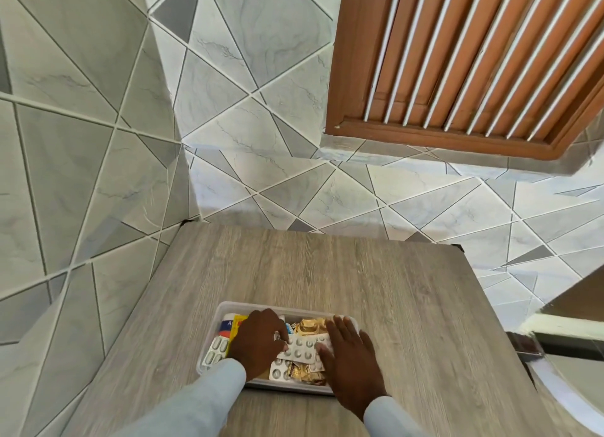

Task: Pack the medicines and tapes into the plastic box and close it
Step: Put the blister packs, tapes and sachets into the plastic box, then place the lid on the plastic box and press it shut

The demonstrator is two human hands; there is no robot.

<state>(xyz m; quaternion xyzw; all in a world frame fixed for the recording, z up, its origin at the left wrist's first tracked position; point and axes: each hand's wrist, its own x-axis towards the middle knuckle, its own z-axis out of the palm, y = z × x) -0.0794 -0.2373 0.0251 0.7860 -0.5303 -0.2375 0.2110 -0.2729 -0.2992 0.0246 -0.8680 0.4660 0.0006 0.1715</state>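
A clear plastic box [228,306] sits lidless on the wooden table, filled with medicines. Inside lie a silver blister strip [302,347] across the middle, gold foil packs [310,326], a green-pill strip [214,351] at the left, and a red, white and blue packet [227,327] beside a yellow one. My left hand [258,341] rests inside the box with its fingertips pinching the left end of the silver blister strip. Over the box's right side, my right hand [351,355] lies flat with fingers spread, pressing on the contents. No tape and no lid can be seen.
The grey wood-grain table [392,305] stands against a tiled wall [261,175], with its far right corner at the tiles. A brown louvred window frame [474,60] hangs above. A dark and white object [536,345] sits past the table's right edge.
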